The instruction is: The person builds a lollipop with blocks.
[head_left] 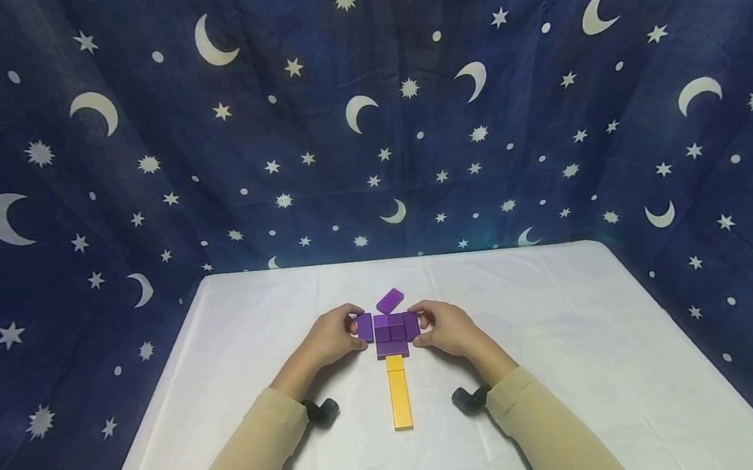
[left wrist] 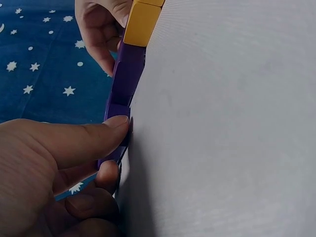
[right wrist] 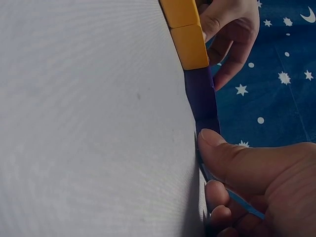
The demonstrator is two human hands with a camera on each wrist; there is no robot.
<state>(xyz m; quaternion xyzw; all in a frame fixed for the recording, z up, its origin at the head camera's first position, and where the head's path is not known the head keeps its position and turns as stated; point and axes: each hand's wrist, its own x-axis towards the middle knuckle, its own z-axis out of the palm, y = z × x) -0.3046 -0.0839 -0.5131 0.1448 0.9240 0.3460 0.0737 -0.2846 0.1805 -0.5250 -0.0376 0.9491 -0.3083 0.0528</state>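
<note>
Several purple blocks (head_left: 391, 349) lie together in a compact group on the white table. Below the group, a small yellow block and a long yellow block (head_left: 400, 401) run in a line toward the person. My left hand (head_left: 332, 335) pinches an upright purple block (head_left: 365, 328) between thumb and fingers, a thin gap left of the group. On the other side my right hand (head_left: 447, 326) pinches a matching purple block (head_left: 412, 326), which sits against the group's right edge. A loose purple block (head_left: 390, 300) lies tilted just above the group.
The white-covered table (head_left: 525, 296) ends in front of a dark blue curtain (head_left: 422, 147) with moons and stars. Beside each wrist shows a black camera mount, one at the left (head_left: 322, 413) and one at the right (head_left: 469, 400).
</note>
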